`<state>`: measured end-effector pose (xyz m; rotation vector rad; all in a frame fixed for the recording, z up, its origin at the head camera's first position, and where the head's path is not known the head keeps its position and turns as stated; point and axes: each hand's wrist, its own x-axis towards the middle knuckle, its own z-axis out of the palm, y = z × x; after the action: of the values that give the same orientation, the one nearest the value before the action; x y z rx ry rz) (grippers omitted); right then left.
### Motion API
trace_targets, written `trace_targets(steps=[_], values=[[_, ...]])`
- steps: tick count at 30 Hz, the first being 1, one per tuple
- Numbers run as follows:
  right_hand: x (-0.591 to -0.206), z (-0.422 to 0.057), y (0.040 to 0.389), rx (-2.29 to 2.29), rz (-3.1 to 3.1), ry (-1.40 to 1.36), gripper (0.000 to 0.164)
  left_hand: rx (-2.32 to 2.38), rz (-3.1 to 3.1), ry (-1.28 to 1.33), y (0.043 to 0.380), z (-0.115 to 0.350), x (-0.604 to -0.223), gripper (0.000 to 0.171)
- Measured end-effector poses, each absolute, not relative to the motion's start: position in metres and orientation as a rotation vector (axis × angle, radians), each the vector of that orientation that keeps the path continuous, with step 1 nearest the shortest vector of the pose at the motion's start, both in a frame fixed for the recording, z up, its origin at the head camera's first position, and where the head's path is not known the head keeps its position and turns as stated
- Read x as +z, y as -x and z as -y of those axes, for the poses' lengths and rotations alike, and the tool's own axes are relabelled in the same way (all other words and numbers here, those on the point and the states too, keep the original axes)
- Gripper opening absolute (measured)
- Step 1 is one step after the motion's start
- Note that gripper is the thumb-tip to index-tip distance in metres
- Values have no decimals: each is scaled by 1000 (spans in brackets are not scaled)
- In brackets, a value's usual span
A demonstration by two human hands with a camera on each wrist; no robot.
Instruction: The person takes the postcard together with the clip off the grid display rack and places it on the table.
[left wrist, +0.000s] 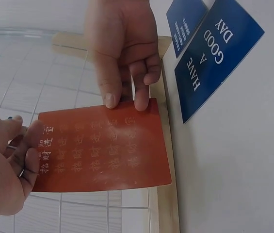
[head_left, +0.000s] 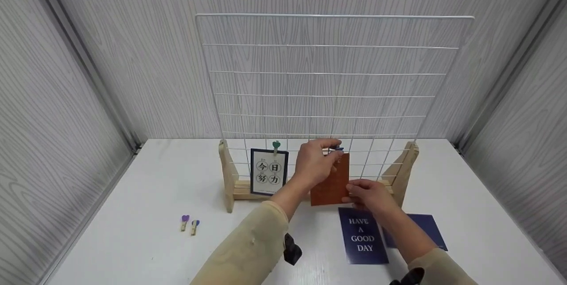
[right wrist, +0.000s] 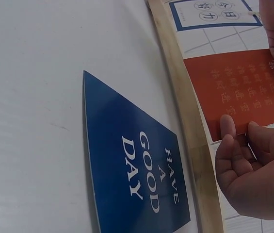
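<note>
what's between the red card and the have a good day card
The stand's wooden rail lies between the red card and that blue card, shown in the right wrist view.

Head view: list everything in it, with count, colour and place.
table: 1, white, underneath
panels: 3, grey, back and sides
wooden stand: 1, pale, on table
wire grid: 1, white, upright in stand
bordered card: 1, white-navy, grid's left
green clip: 1, green, bordered card's top
red card: 1, orange-red, before grid's middle
blue clip: 1, blue, red card's top
loose clips: 2, purple, blue, table's left
text cards: 2, navy, table's right
sleeves: 2, beige, forearms
dark attachments: 2, black, at sleeves
left grip: 1, bare, pinching blue clip
right grip: 1, bare, red card's right edge
</note>
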<state>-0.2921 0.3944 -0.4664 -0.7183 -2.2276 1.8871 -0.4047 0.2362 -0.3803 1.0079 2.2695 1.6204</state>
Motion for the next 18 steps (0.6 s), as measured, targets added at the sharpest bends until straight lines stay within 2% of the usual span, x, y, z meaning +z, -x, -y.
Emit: trace_targets(steps=[18], values=[[-469, -391, 292, 1873, 2268, 732, 33, 1778, -2075, -933, 408, -229, -368, 21]])
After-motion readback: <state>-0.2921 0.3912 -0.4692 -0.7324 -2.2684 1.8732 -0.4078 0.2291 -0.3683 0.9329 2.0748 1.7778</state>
